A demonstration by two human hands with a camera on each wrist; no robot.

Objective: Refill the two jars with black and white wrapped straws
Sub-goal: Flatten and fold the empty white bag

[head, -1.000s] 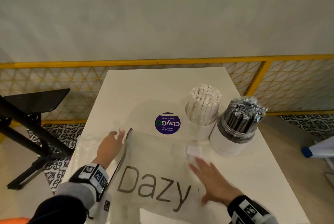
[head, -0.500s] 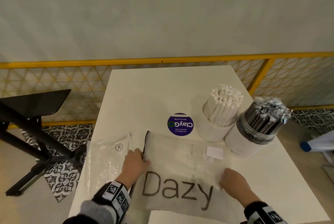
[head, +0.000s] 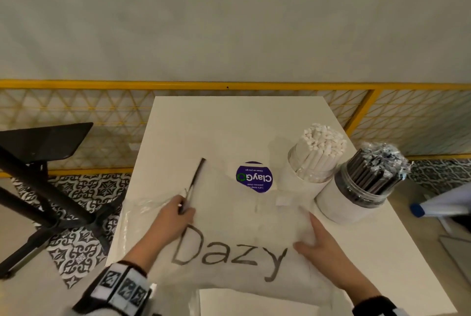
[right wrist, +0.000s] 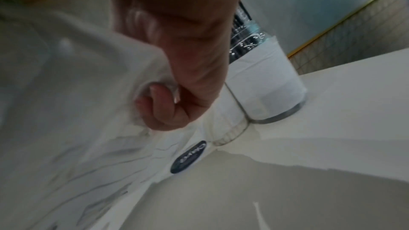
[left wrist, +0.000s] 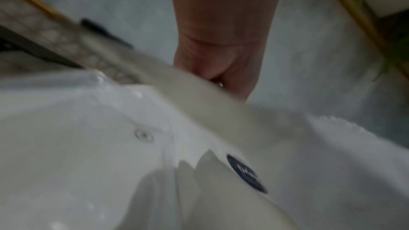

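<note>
A large translucent plastic bag (head: 237, 229) printed "Dazy" is held just above the white table (head: 229, 124). My left hand (head: 181, 210) grips its left edge by a dark strip (head: 196, 175); in the left wrist view the fingers (left wrist: 223, 78) curl over that edge. At the bag's right side my right hand (head: 309, 238) pinches the plastic, with its fingers (right wrist: 159, 100) curled into the film. A jar of white wrapped straws (head: 314, 155) and a jar of black wrapped straws (head: 369, 183) stand at the table's right, both packed full. The black-straw jar (right wrist: 265, 83) sits close behind my right hand.
A purple round ClayGo sticker (head: 254, 175) lies on the table beside the white-straw jar. A second clear bag (head: 142, 207) lies under my left hand. A black stand (head: 43, 163) is left of the table, a yellow railing (head: 229, 85) behind it, and a blue-capped white object (head: 433, 206) at the right.
Both hands went from lying flat on the Dazy bag to gripping its two sides. The bag has risen off the table, its far edge now reaching the sticker.
</note>
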